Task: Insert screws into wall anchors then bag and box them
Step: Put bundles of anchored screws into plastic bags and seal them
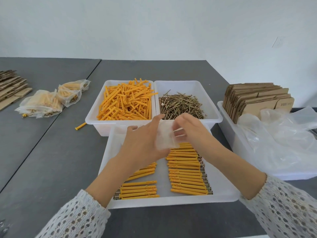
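Observation:
Both hands hold a small clear plastic bag (166, 135) above the near white tray (223, 191). My left hand (143, 143) grips the bag's left side, and my right hand (190, 129) pinches its top edge. Inside the tray lie rows of orange anchors with screws in them (186, 170), one row on the right and shorter groups on the left (139, 189). Behind it stand a white bin of loose orange anchors (126, 103) and a white bin of brass screws (181, 104).
Several filled bags (51, 100) lie on the grey table at the left, beside flat cardboard (10, 86). One loose anchor (80, 126) lies by the anchor bin. At the right, a white bin (228, 134) holds folded cartons (257, 98) and clear plastic bags (277, 140).

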A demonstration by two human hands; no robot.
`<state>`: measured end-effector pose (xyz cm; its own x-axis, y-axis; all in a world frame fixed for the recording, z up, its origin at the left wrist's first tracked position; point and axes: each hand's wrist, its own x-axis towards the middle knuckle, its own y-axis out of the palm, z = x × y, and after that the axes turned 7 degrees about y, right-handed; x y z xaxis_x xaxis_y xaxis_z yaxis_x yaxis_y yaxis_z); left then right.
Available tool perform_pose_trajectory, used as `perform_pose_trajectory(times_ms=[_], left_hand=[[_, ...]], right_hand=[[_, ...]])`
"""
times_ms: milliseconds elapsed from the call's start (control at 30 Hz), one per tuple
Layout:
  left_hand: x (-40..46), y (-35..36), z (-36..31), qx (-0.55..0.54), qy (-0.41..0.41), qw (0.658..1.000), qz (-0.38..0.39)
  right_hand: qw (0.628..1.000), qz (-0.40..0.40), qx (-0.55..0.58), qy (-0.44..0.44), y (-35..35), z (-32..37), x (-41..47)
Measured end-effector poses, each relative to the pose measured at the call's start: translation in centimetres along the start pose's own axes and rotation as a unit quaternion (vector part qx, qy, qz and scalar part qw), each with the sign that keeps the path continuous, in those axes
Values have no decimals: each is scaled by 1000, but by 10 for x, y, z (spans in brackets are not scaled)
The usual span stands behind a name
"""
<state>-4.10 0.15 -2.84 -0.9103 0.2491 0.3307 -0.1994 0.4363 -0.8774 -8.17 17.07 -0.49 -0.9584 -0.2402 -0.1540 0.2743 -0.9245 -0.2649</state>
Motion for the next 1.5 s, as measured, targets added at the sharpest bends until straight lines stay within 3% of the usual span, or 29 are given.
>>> perform_pose_trajectory(times_ms=[67, 100, 167, 233, 367, 533, 667, 800, 1133, 1333, 1500], left_hand=[[1, 1, 7, 29, -6, 998, 64], [2, 3, 10, 47, -6, 994, 102], [3, 7, 15, 69, -2, 983, 172], [3, 14, 17, 71, 8, 975, 212], [0, 29, 17, 92, 32, 971, 216], [-1, 36, 20, 106, 45, 972, 206], [1, 27, 24, -6, 11, 977, 212], [4, 17, 30, -167, -37, 968, 183], [4, 14, 35, -227, -54, 958, 168], [6, 15, 40, -271, -68, 946, 162], [7, 13, 31, -280, -66, 944, 163]], right_hand=[[979, -73, -179, -66, -14, -14, 4], [949, -64, -299, -82, -19, -24, 4], [862, 20, -503, -60, -21, -47, 4], [770, 65, -631, -67, -17, -69, 4], [701, 24, -702, -124, -12, -75, 4], [616, 39, -779, -107, -12, -74, 0], [548, 46, -827, -122, -13, -74, -7], [559, 40, -818, -129, -17, -78, -8], [636, 90, -761, -89, -16, -65, -13], [715, 50, -696, -44, -54, 4, -11], [745, 86, -661, -28, -73, 50, -4]])
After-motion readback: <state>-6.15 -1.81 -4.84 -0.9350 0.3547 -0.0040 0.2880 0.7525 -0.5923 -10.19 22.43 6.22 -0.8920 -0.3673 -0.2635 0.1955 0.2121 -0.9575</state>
